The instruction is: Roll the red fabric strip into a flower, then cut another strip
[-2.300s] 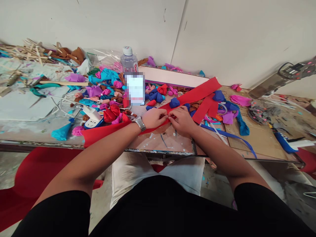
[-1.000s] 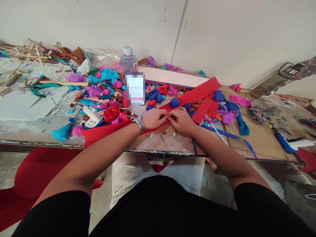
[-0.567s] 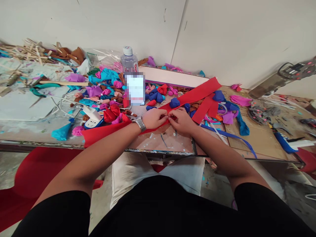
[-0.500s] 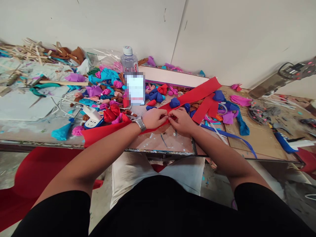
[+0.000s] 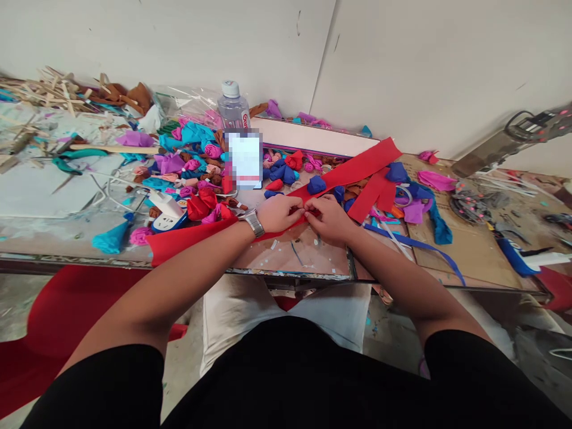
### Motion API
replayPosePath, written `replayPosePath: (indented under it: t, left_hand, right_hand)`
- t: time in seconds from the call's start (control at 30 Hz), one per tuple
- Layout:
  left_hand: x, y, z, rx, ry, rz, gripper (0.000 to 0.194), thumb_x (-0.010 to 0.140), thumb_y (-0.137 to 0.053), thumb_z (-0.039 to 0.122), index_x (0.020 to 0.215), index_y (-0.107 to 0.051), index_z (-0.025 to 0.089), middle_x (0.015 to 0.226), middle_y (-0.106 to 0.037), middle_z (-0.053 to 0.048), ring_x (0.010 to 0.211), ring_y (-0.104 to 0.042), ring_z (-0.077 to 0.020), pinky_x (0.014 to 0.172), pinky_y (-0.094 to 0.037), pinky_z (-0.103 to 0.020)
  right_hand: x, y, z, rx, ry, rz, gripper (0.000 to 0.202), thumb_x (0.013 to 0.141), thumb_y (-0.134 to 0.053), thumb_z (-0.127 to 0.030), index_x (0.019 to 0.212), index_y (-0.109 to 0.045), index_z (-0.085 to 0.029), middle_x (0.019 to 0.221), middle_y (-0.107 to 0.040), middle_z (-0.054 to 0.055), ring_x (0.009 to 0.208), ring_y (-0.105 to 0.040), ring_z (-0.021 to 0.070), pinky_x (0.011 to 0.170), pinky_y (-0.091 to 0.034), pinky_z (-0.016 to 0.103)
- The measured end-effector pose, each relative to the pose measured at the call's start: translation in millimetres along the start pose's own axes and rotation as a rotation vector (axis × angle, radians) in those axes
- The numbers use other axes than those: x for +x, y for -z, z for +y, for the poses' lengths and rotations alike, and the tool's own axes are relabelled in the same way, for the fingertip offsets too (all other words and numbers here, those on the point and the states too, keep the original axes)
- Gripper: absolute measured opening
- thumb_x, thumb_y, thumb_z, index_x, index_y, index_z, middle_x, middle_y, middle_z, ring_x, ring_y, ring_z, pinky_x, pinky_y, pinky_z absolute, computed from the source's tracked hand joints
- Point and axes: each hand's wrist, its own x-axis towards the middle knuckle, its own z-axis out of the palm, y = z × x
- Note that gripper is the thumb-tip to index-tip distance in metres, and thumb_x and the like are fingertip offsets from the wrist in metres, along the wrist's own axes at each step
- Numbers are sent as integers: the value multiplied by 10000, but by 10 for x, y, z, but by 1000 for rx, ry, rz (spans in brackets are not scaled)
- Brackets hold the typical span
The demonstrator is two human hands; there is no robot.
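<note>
Thumb and fingers pinched, my left hand (image 5: 279, 213) meets my right hand (image 5: 329, 219) just above the front of the table. Both are closed on a red strip (image 5: 192, 239) that looks like cloth or crepe paper. One end of it lies under my left forearm at the table edge. Another long red length (image 5: 357, 167) slants away behind my hands to the upper right; whether it is the same piece is hidden. The exact spot between my fingertips is too small to make out. A blue bundle (image 5: 316, 185) sits just behind my hands.
A phone (image 5: 245, 161) leans against a plastic bottle (image 5: 233, 107) behind many coloured bundles. To the left are a white power strip (image 5: 167, 221), green-handled pliers (image 5: 84, 156) and a pile of wood sticks (image 5: 53, 92). At right, a blue ribbon (image 5: 415, 243) lies near cardboard (image 5: 465, 256).
</note>
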Motion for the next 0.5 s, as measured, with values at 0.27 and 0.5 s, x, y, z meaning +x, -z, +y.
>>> replayPosePath:
  t: [0.27, 0.5]
  left_hand:
    - [3, -9, -5, 20, 10, -3, 299, 1008, -520, 418, 923, -724, 216, 797, -737, -49, 699, -623, -206, 640, -331, -338]
    - [-2, 7, 13, 10, 25, -3, 306, 1008, -521, 420, 910, -728, 217, 786, -733, -48, 682, -607, -203, 640, -324, -338]
  right_hand:
    - [2, 2, 2, 12, 2, 0, 66, 970, -569, -280, 977, -615, -234, 869, -716, 28, 827, -605, 234, 950, -361, 425]
    - [2, -5, 11, 17, 1, -3, 62, 970, -566, -273, 977, -611, -231, 880, -714, 29, 829, -606, 231, 951, -366, 422]
